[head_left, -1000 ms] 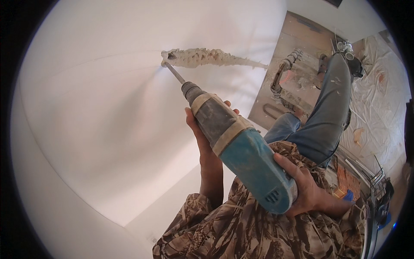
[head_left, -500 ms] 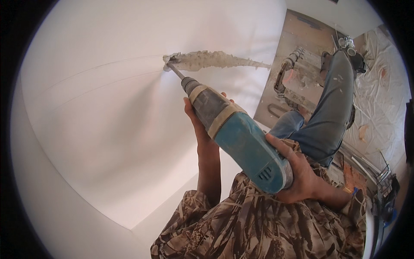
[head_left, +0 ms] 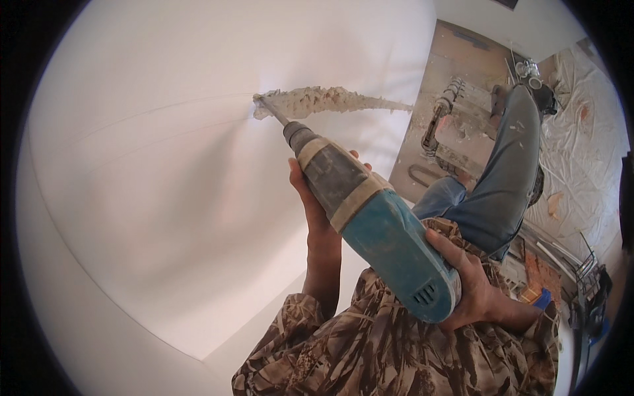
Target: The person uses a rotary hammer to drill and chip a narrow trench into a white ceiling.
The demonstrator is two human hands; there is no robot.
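A rotary hammer drill (head_left: 389, 247) with a teal body and dusty dark nose angles up from lower right. My left hand (head_left: 310, 201) wraps round its front housing from beneath, fingertips showing on both sides. My right hand (head_left: 472, 290) grips its rear end, thumb along the side. The steel bit (head_left: 274, 109) meets the left end of a rough chiselled groove (head_left: 330, 99) in the white wall (head_left: 165, 185). Two faint lines curve leftward from that end.
My jeans-clad legs (head_left: 502, 171) lie over a dusty floor (head_left: 459, 46) with metal pipework (head_left: 439, 119). Crumpled plastic sheeting (head_left: 571, 145) covers the right side. Metal lengths, a wire rack (head_left: 588, 267) and a reddish block (head_left: 541, 274) lie at lower right.
The drill's rear and my right hand rose in the view, then came back down and slightly right. The groove sits a little lower in the picture than before.
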